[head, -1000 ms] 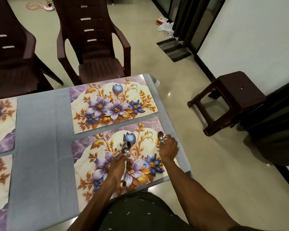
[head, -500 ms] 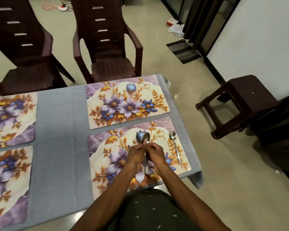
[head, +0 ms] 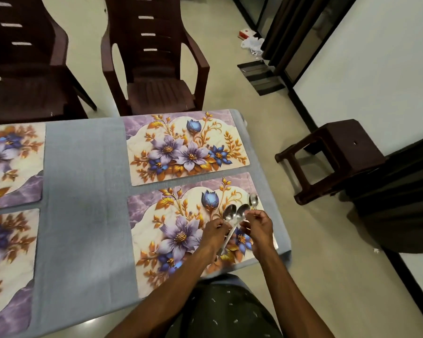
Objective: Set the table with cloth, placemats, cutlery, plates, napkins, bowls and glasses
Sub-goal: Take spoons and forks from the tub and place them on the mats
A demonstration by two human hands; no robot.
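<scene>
A grey-blue cloth [head: 83, 191] covers the table, with several floral placemats on it. Over the near right placemat [head: 171, 230] my left hand [head: 214, 231] grips a steel spoon [head: 229, 212], bowl pointing away. My right hand [head: 257, 228] pinches a second spoon [head: 242, 210] just beside it; its handle runs down between my hands. The two bowls sit side by side, almost touching. A third spoon [head: 253, 200] lies on the placemat's right edge, partly hidden by my right hand. The far right placemat [head: 186, 147] is bare.
Two dark brown plastic chairs [head: 154, 69] stand behind the table's far edge. A brown stool [head: 337, 154] sits on the floor to the right, near the wall. Two more placemats [head: 10, 162] lie at the left. The table's right edge is close to my right hand.
A second ago each hand held a spoon apart. My right hand laid one at the placemat's right edge, came to my left hand, and now holds a second spoon taken from it.
</scene>
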